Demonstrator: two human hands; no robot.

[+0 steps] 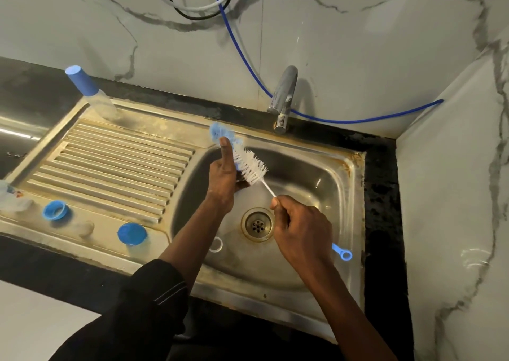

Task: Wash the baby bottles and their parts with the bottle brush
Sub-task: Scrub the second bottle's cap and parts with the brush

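Evidently early on: the right grip (300,228) is clenched round the handle of the bottle brush (252,169), held over the sink (355,195) basin. The left grip (221,184) sets its thumb against the brush head; whether its fingers clasp anything I cannot tell. A capped bottle (93,96) stands at the far left corner of the drainboard (115,168). A blue ring (56,210), teat (85,228) and blue cap (132,233) wait along its near edge, seemingly unwashed. No water shows at the tap (283,99).
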